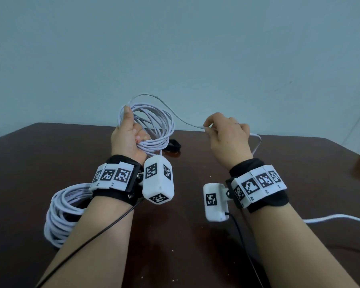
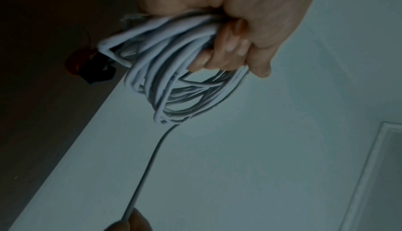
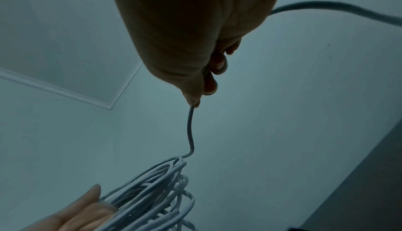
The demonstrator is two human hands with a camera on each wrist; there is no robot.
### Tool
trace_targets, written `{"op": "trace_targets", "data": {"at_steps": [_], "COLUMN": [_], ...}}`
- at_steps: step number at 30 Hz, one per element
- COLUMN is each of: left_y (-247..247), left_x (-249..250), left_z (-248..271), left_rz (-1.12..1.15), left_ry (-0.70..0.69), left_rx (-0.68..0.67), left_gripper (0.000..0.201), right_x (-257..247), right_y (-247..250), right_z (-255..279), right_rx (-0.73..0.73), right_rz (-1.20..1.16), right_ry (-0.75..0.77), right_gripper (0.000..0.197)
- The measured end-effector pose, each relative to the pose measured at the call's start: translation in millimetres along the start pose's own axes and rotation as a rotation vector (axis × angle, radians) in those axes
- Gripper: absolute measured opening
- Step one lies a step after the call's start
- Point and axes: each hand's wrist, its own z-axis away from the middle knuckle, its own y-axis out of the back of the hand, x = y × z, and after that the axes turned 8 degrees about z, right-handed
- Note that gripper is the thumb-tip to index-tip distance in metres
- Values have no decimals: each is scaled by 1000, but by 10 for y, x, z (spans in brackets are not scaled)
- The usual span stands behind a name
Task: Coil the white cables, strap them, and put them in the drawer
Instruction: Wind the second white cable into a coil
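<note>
The left hand (image 1: 127, 135) gripped a bundle of white cable loops (image 1: 154, 125), fingers curled round them and thumb up along the coil, holding it above the dark brown table (image 1: 195, 235). The right hand (image 1: 227, 135) pinched the loose strand (image 1: 185, 119) running from that coil between thumb and fingertips, the rest of the cable trailing behind the hand down to the tabletop. A second coiled white cable (image 1: 60, 215) lay on the table under the left forearm, and a black strap (image 1: 173, 146) lay beyond the held coil.

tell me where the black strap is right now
In the head view the black strap lies on the brown table, just right of the coil that the left hand holds.
</note>
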Motion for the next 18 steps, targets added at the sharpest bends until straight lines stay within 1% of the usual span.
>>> {"op": "trace_targets", "data": {"at_steps": [3, 4, 6, 8, 11, 13, 18], "left_y": [12, 11, 3, -10, -21, -26, -63], "left_x": [2, -2, -9, -14, -18, -18, -32], "left_z": [-4, 0, 14, 25, 32, 39, 70], "left_rz": [-5, -1, 4, 5, -19, -41, -90], "left_ry": [-3, -2, -1, 0, 0, -8, -32], "left_rx": [7, 11, 20, 21, 19, 25, 33], "left_gripper": [43, 43, 43, 41, 37, 35, 36], "right_x": [9, 12, 14, 15, 12, -7, -62], "right_y": [9, 10, 11, 18, 41, 65, 131], "right_z": [1, 1, -6, -20, -41, -45, -23], "right_rx": [-29, -45, -65, -63, -50, -70, -80], "right_rz": [4, 5, -28, -62, -110, -126, -66], "right_ry": [23, 32, 47, 62, 95, 114, 145], "right_gripper": [10, 11, 20, 25, 20, 17, 14]}}
